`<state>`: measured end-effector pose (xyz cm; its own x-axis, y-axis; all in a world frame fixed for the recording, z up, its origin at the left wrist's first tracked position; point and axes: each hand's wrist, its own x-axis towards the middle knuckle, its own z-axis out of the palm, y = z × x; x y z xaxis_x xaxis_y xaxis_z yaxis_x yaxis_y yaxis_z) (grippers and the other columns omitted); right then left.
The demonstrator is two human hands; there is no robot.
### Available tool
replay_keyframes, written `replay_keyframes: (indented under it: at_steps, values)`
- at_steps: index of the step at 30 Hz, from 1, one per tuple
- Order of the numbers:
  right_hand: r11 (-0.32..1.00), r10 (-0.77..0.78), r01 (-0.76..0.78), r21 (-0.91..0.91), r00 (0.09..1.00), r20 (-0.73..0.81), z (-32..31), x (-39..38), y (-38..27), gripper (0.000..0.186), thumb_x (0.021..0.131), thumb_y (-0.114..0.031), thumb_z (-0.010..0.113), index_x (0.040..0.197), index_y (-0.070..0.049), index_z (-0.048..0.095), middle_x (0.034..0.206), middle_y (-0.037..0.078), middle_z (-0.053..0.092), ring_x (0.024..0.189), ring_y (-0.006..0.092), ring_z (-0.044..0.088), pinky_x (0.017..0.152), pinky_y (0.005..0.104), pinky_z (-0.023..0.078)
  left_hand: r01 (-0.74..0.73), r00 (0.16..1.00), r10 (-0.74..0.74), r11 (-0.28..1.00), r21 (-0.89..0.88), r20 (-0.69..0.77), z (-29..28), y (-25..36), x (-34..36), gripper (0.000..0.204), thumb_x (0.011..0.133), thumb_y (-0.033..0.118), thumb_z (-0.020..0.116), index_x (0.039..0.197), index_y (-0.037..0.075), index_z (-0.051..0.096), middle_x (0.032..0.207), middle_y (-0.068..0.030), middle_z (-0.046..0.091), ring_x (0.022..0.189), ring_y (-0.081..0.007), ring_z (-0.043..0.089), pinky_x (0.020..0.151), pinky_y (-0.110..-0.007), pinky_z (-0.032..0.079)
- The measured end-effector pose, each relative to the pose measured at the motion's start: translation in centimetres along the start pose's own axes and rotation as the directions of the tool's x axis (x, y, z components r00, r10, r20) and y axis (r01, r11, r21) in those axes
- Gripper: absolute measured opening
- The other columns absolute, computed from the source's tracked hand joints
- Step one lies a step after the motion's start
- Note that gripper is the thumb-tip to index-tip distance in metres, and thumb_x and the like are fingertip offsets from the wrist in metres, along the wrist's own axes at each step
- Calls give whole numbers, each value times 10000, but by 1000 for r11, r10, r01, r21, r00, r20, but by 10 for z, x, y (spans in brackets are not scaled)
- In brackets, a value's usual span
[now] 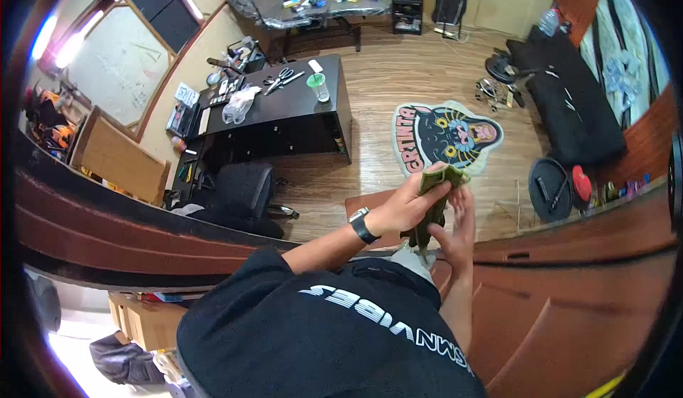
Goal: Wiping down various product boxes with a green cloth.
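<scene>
In front of my chest is a piece of green folded cloth (434, 179), its darker lower part hanging down between my hands. My left hand (409, 202), with a dark-banded watch at the wrist, grips it with the thumb on top and the fingers behind. My right hand (461, 229) is at the cloth's right side, fingers stretched upward and thumb spread apart, close against it. Whether the right fingertips touch the cloth I cannot tell.
A black desk (284, 106) at left bears scissors, a plastic cup and a bag. An office chair (245, 188) stands before it. Ahead lies a panther-head rug (427, 138). At right are a black couch (569, 99), a wheeled stool (501, 67) and a round black seat (550, 192).
</scene>
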<state>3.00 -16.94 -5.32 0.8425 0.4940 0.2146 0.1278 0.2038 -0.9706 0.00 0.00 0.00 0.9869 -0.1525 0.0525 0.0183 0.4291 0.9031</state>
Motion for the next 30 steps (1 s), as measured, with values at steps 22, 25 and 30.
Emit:
replay_keyframes:
  at_steps: [22,25,30]
  values:
    - [943,242,-327,61,802,547,33,524,215,442,908,-51,512,1337,32,574,1202,53,655,1083,137,596,958,283,464,228,972,-156,810,540,-176,-398,-55,211,219,944,193,701,1107,48,712,1016,-46,703,873,-140,659,809,-301,529]
    - [919,309,-393,25,758,574,40,592,246,513,897,-44,522,1404,33,513,1238,71,639,1141,154,575,1014,295,439,157,983,-181,732,663,-34,-463,-2,282,237,949,218,675,1063,16,721,980,-94,731,884,-176,670,810,-333,535]
    - [879,407,-475,-37,707,578,67,696,284,550,984,-142,565,1492,14,426,1344,92,580,1215,172,538,1048,311,419,436,875,-479,725,533,-65,-548,65,312,235,882,125,708,1069,22,608,910,-35,647,845,-138,604,766,-301,502]
